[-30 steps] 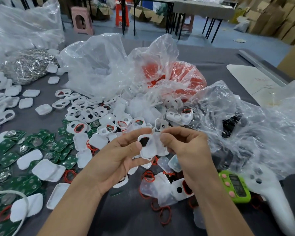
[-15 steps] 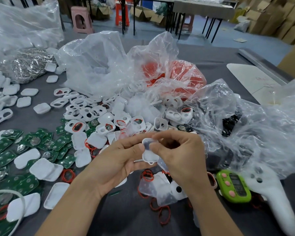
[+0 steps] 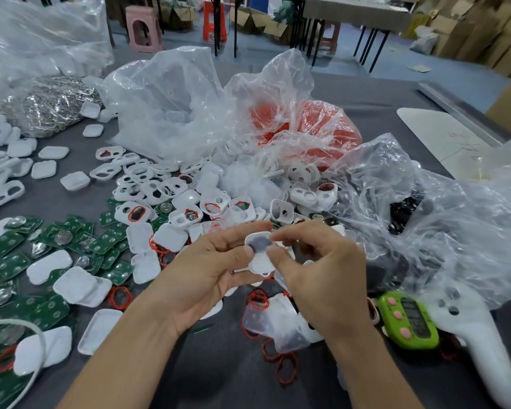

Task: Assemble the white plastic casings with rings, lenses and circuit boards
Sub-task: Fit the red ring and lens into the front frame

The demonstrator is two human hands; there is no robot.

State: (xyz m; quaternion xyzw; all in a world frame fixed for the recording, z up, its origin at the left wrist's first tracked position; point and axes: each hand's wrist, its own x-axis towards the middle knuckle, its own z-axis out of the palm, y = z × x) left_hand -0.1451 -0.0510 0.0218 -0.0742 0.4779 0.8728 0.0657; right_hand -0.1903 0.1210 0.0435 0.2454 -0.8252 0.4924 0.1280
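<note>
White casing [image 3: 259,262] is held between both hands, clear of the table. Its long axis runs roughly away from the person, with the far end leaning slightly left. The end with the dark oval opening points away, and the closed white end points toward the wrists. The open face is turned toward the camera.

Left hand [image 3: 207,273]: thumb [image 3: 237,253] on the casing's left edge, fingers curled behind it, a pinch. Right hand [image 3: 328,278]: index fingertip [image 3: 278,236] at the far right corner, thumb on the right edge, also pinching. Its other fingers are loosely curled.

Versus 1.0 s ago: the casing then showed broader, with a translucent piece under the right fingers. It now shows narrower, and the right fingertips sit on the casing itself. The hands are in about the same spot, slightly closer together.

Left of the left hand: green circuit boards [image 3: 56,240]. Under the right hand: clear lenses [image 3: 278,326] and red rings [image 3: 258,302]. Right of the right wrist: green timer [image 3: 407,323].
</note>
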